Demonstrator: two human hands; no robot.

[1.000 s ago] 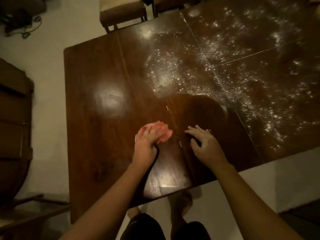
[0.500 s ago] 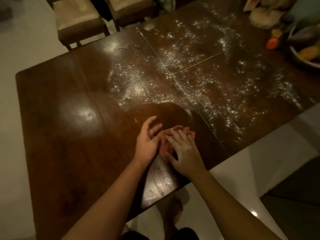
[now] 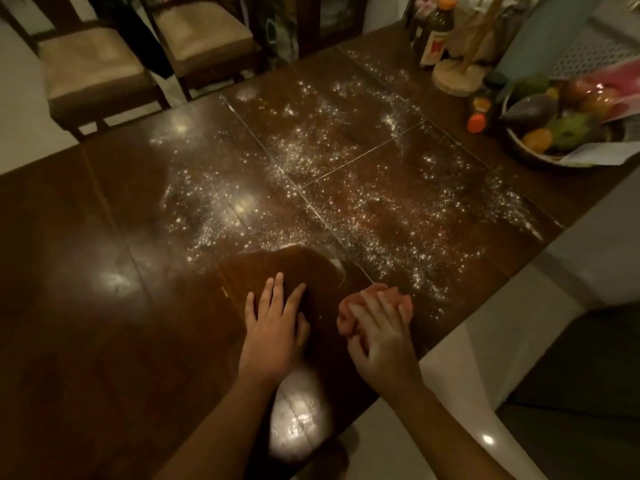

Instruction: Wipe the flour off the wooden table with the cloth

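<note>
A dark wooden table (image 3: 86, 271) fills the view. White flour (image 3: 363, 209) is scattered over its middle and right part. A wiped, flour-free patch lies just beyond my hands. My right hand (image 3: 381, 334) presses down on a bunched pink cloth (image 3: 346, 313) near the table's front edge, fingers wrapped over it, at the rim of the flour. My left hand (image 3: 273, 323) lies flat on the bare wood to the left of the cloth, fingers spread, holding nothing.
A bowl of fruit (image 3: 561, 126) sits at the far right of the table, with bottles (image 3: 436, 32) and a wooden stand (image 3: 460, 74) behind it. Two cushioned chairs (image 3: 90, 67) stand at the far side. Pale floor shows beyond the table's right edge.
The cloth passed from my left hand to my right hand. My right hand has slid it rightward toward the flour, and my left hand now rests flat on the wood.
</note>
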